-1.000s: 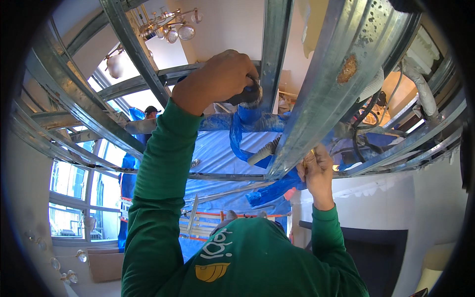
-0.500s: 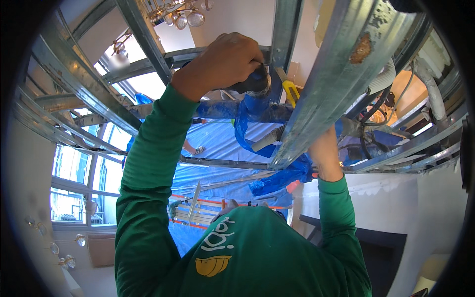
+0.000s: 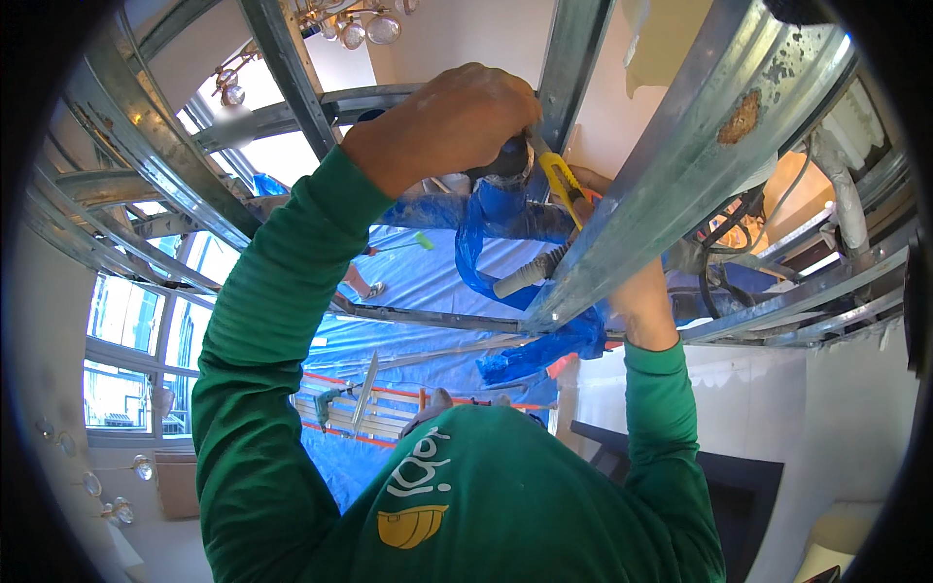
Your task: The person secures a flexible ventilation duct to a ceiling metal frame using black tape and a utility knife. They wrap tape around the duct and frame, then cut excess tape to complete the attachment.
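Note:
My left hand [image 3: 457, 115] is closed over a black piece [image 3: 510, 160] at the top of an upright pipe stub. Blue plastic sheeting [image 3: 501, 202] wraps that stub and hangs off it in a loop. My right hand [image 3: 641, 296] reaches up behind a metal stud, which hides most of it; some fingers show past the stud's far edge, around a yellow utility knife [image 3: 561, 180]. The knife's blade end points up at the black piece, close to my left fingers. A grey corrugated hose [image 3: 525, 275] sticks out below the stub.
The wide metal stud [image 3: 680, 175] slants between my hands. Other metal framing [image 3: 155, 155] surrounds me, with cables [image 3: 729, 233] at right. Far below, blue sheeting [image 3: 428, 282] covers the floor, where a person's foot [image 3: 371, 291] and a green drill [image 3: 328, 403] show.
The yellow knife has moved up and left, its blade end now close to the black piece. My right fingers have come into sight around it. My left hand stays near the stub's top.

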A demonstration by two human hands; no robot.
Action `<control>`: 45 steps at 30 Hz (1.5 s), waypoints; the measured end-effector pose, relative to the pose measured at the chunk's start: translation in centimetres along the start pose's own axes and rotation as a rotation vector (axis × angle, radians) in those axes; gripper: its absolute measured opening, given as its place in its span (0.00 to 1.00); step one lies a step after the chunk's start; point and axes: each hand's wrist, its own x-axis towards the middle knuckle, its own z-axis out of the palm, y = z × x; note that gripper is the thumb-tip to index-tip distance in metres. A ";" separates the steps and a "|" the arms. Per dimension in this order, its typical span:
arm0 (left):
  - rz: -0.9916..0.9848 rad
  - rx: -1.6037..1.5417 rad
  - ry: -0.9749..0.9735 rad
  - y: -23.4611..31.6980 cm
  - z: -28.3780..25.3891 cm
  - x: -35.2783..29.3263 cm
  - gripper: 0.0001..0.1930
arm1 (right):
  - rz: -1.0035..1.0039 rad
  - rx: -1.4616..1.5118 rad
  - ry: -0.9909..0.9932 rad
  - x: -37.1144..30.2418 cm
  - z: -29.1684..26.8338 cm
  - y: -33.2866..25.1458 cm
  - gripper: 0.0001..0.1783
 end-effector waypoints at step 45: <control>-0.066 0.175 0.095 0.6 2.3 -1.1 0.22 | 0.016 0.391 0.031 0.7 1.6 -1.8 0.18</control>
